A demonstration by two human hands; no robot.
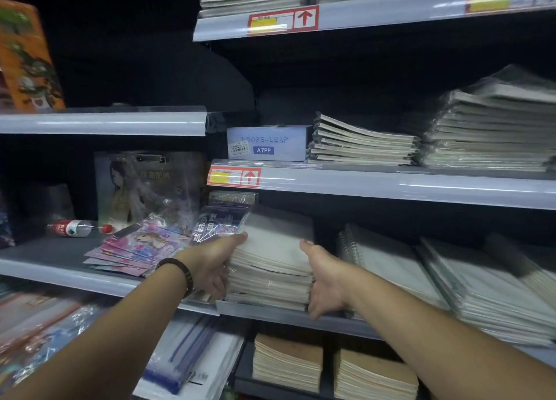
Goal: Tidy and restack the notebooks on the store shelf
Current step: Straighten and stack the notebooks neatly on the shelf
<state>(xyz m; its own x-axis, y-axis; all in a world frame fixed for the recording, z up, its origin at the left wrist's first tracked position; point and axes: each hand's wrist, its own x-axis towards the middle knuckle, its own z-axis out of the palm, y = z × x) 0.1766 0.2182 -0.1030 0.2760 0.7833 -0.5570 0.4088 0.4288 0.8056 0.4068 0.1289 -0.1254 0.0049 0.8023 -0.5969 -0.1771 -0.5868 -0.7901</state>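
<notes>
Both hands are on the notebook stack [270, 258], which sits at the left end of the middle shelf [288, 317], its front edge right at the lip. The left hand [215, 268] grips the left side, thumb hooked over the top cover and fingers down the flank. The right hand [325, 282] is flat against the right side, fingers fairly straight and pointing down, thumb up by the top edge; it presses rather than grips.

Handling next: a thick pile of thin soft-cover books, likely hefty as a block but floppy one by one. The covers look glossy and seem film-wrapped, so I'd expect layers to slide and fan out. Squeeze from both sides low down, with a thumb on top to pin it.

Room is tight. A dark wrapped pack [222, 222] leans against the stack's left, touching the left thumb. Spiral notebooks [391, 264] lie just beside the right wrist. The shelf above [376, 186] hangs close over the pile, so lifting high looks awkward. The open way is forward, over the lip.
</notes>
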